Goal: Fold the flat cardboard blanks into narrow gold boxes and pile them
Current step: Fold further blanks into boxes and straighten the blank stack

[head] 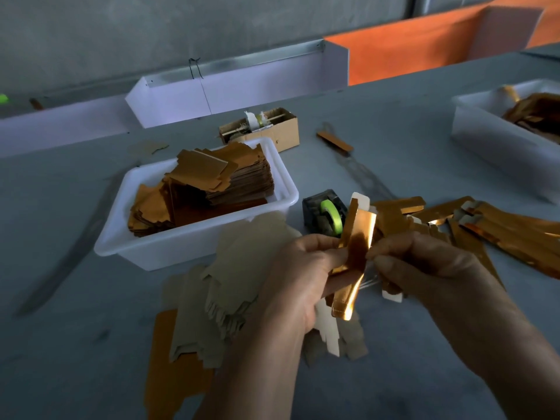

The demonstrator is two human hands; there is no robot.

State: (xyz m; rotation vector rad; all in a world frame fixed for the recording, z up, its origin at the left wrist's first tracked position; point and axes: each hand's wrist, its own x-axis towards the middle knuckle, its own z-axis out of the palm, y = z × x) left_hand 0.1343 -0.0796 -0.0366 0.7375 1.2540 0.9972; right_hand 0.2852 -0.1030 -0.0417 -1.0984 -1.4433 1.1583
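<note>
We see the half-folded gold box held upright above the near middle of the bench, both hands on it: left hand has thumb and fingers curled round its left long edge at mid-height, right hand pinches the right long edge with the fingertips. We judge it very light: thin card, foil face shiny and probably slick, white inner side, creases already scored, so it dents or kinks if squeezed mid-panel. We'd best hold it along the long folded edges near the middle, and leave the white end tabs free for tucking. Loose flat blanks lie kraft-side up under the left wrist, near the bench's front edge; more stacked in the white tub just beyond. Finished gold boxes are piled toward the right edge. Tape dispenser with a green roll stands between tub and pile. A small brown carton sits farther back, a second white tub at the far right.
</note>
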